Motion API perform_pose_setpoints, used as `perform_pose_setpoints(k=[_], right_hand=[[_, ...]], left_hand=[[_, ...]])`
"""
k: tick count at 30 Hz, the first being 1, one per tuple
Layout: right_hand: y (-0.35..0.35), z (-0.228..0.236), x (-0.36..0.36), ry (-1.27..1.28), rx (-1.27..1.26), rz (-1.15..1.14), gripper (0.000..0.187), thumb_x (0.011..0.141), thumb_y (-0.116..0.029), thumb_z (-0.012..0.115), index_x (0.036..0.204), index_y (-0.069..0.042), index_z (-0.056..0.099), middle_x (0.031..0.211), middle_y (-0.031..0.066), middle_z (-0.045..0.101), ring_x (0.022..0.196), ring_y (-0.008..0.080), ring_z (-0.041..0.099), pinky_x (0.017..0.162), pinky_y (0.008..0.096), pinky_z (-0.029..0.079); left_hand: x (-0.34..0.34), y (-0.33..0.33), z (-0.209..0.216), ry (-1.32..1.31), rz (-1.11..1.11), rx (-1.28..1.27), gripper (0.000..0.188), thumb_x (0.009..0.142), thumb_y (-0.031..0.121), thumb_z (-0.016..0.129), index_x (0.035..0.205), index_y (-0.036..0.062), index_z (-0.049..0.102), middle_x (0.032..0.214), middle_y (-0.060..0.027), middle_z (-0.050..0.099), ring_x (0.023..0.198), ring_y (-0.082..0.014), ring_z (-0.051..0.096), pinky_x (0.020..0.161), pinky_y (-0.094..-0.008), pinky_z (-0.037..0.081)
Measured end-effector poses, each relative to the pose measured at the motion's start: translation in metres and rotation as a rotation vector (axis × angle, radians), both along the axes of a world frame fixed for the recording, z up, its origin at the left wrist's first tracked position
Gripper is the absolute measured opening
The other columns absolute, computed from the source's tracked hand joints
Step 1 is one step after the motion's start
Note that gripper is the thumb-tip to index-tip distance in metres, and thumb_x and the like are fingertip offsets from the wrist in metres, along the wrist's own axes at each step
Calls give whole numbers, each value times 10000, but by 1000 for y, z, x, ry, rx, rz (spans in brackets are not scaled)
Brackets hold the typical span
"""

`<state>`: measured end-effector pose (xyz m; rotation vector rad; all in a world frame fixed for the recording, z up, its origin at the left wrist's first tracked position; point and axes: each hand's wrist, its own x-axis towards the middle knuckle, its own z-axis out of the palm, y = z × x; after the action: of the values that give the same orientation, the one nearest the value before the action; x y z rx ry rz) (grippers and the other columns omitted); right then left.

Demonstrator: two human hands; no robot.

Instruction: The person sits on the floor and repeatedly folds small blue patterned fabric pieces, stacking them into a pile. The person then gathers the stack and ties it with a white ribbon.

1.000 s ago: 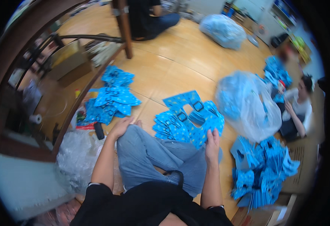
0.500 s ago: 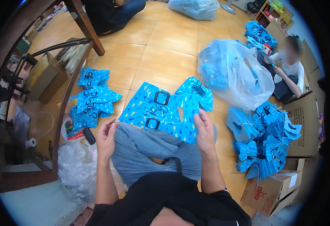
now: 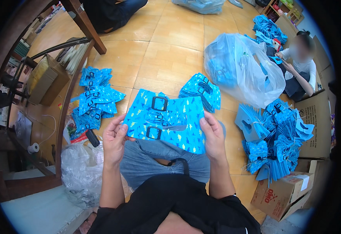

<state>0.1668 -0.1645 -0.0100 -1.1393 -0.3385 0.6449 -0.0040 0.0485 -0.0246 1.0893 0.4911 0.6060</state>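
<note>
A flat blue panel (image 3: 186, 136), printed with small yellow, white and dark animal figures, is stretched between my hands above my lap. Two black square buckles sit on its left part, and a cut-out slot runs through its middle. My left hand (image 3: 115, 136) pinches the panel's left edge, thumb on top. At the opposite edge, my right hand (image 3: 214, 134) grips it with the thumb on the face and the fingers mostly hidden. Just beyond the panel, a small stack of similar blue pieces (image 3: 192, 87) lies on the floor.
Bundles of blue pieces (image 3: 100, 99) lie left, beside a wooden frame (image 3: 67, 128). A clear plastic bag (image 3: 81, 175) is near my left arm. At right are a large filled bag (image 3: 240, 70), tied bundles (image 3: 279, 136), a carton (image 3: 283, 195) and a seated person (image 3: 306, 74).
My left hand has moved onto the panel's left edge. The panel has shifted slightly nearer and now lies more level between both hands.
</note>
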Motion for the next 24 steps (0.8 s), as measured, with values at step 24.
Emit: perform_pose_setpoints(k=[24], right_hand=[[-4,6,-3,-120,21,-105,386,989,-123,553,1327,45,474,1032,41,643,896,49,568,782,207,449]], left_hand=[[-15,-10,19,-77,36,31,359,934,69,601,1266,-37,519,930,-95,691,730,-108,663,579,-237,568]])
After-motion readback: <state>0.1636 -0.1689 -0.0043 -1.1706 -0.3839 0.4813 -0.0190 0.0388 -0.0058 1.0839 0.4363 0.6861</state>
